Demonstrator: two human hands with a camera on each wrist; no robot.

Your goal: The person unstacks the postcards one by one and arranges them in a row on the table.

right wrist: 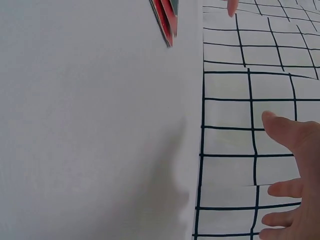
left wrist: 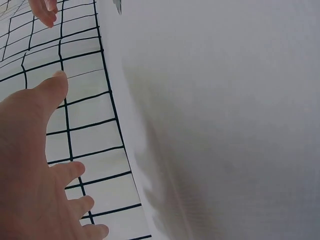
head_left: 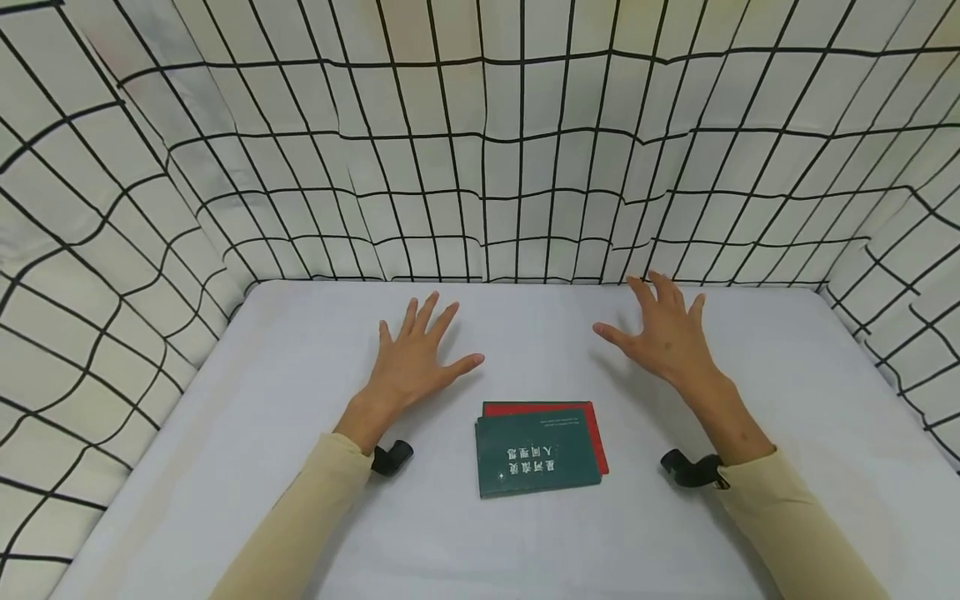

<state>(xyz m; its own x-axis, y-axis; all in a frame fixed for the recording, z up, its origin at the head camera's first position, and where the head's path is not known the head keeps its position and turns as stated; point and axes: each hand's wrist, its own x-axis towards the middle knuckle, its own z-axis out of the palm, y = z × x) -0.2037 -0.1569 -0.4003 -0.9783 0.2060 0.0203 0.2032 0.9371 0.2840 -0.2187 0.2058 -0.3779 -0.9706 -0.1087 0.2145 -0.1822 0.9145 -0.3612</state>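
Observation:
A dark green card with white characters lies on the white table, its lettering upside down in the head view. Beneath it, a red card shows along the top and right sides, with a thin dark edge at its back. My left hand hovers beyond the cards to the left, fingers spread and holding nothing. On the other side, my right hand is raised over the table with its fingers apart, also holding nothing. In the right wrist view the red card's corner shows at the top.
The white table reaches back to a white wall with a black grid. Similar gridded walls stand at the left and right. Black wrist devices stick out by both beige sleeves.

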